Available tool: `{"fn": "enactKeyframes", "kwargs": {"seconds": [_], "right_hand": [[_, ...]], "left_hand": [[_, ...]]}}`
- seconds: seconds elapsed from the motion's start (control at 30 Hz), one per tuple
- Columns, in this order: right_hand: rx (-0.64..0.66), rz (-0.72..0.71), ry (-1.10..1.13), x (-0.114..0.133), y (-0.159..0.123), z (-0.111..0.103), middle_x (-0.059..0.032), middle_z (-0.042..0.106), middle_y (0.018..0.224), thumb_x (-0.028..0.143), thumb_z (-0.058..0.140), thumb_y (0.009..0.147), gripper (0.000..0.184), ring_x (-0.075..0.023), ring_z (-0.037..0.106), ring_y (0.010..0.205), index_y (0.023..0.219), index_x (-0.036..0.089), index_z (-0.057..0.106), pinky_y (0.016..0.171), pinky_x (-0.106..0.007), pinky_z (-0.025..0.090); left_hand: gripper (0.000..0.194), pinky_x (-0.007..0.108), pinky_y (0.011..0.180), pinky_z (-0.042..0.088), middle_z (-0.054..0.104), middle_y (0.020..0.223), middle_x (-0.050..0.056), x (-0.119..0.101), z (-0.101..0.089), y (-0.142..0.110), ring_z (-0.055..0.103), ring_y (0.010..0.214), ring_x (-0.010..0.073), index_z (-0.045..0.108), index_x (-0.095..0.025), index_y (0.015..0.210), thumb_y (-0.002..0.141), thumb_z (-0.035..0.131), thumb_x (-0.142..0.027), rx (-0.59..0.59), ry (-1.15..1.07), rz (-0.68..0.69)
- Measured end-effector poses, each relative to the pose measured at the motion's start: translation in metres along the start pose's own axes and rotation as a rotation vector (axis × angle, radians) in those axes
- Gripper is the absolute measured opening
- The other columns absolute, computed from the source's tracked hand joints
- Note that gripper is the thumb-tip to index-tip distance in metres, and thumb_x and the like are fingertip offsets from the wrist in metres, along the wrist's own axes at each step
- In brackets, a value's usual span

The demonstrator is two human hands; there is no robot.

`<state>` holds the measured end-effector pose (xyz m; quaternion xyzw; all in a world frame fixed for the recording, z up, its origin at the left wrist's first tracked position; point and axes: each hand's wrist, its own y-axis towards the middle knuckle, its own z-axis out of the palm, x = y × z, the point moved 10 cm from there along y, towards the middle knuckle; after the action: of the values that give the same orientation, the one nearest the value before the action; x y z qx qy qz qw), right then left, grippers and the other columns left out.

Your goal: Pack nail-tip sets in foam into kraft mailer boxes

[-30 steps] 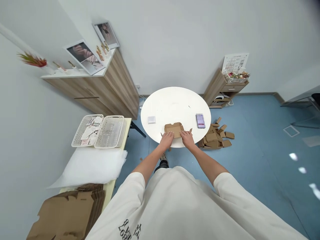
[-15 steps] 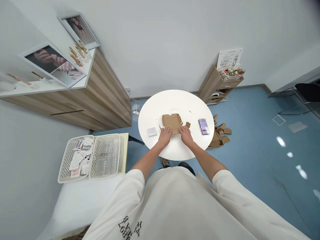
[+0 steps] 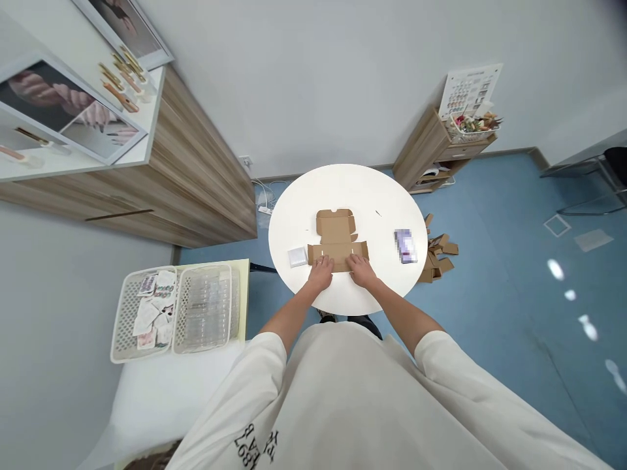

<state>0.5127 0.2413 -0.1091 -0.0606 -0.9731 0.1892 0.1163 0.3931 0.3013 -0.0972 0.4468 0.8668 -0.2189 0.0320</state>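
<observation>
A brown cardboard box [image 3: 336, 230], unfolded and nearly flat, lies on the round white table [image 3: 337, 179]. Its near panel spreads wide, with small flaps at both ends. My left hand [image 3: 321, 272] holds that panel near its left end, fingers bent over the cardboard. Farther right, my right hand [image 3: 360, 269] grips the same panel. Both thumbs are hard to make out. Left of the box lies a small white packet [image 3: 297, 256]. A purple pack [image 3: 405, 246], blurred in the picture, lies on the right side of the table.
Several folded cardboard pieces [image 3: 435, 258] are piled beyond the table's right edge. A small dark object [image 3: 378, 213] lies at the table's back right. White baskets [image 3: 142, 313] stand to the left. A wooden cabinet [image 3: 206, 163] and a small shelf unit [image 3: 431, 150] stand by the wall.
The cardboard's near panel and end flaps have flattened and spread outward. My hands have shifted slightly toward me, onto the near panel. The camera view has also moved a little.
</observation>
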Motion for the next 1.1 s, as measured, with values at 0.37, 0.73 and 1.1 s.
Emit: {"fn": "enactKeyframes", "kwargs": {"seconds": [0.37, 0.73, 1.1], "right_hand": [[0.015, -0.040, 0.021, -0.005, 0.021, 0.011, -0.0151, 0.038, 0.159, 0.023, 0.057, 0.089, 0.064, -0.0330, 0.034, 0.143, 0.151, 0.017, 0.043, 0.114, -0.045, 0.027], [0.105, -0.049, 0.094, -0.028, 0.036, -0.007, -0.0123, 0.062, 0.137, 0.031, 0.050, 0.097, 0.042, -0.0295, 0.052, 0.125, 0.137, 0.021, 0.056, 0.103, -0.042, 0.037], [-0.187, 0.238, 0.232, -0.088, 0.096, -0.071, -0.0153, 0.050, 0.148, 0.027, 0.048, 0.093, 0.046, -0.0334, 0.052, 0.124, 0.135, 0.021, 0.064, 0.101, -0.049, 0.044]], "left_hand": [[0.070, 0.045, 0.109, 0.036, 0.042, 0.152, 0.018, 0.005, 0.023, 0.011, 0.044, 0.138, 0.0317, 0.031, -0.019, 0.151, 0.086, 0.057, -0.015, 0.147, -0.053, -0.032], [0.043, 0.044, 0.108, 0.036, 0.053, 0.136, 0.014, -0.006, 0.010, 0.048, 0.053, 0.127, 0.0300, 0.047, -0.020, 0.133, 0.093, 0.059, -0.026, 0.075, -0.067, -0.049], [0.058, 0.047, 0.100, 0.046, 0.023, 0.164, 0.019, 0.003, 0.011, 0.064, 0.063, 0.115, 0.0326, 0.042, -0.021, 0.144, 0.090, 0.061, -0.022, 0.141, -0.063, -0.082]]}}
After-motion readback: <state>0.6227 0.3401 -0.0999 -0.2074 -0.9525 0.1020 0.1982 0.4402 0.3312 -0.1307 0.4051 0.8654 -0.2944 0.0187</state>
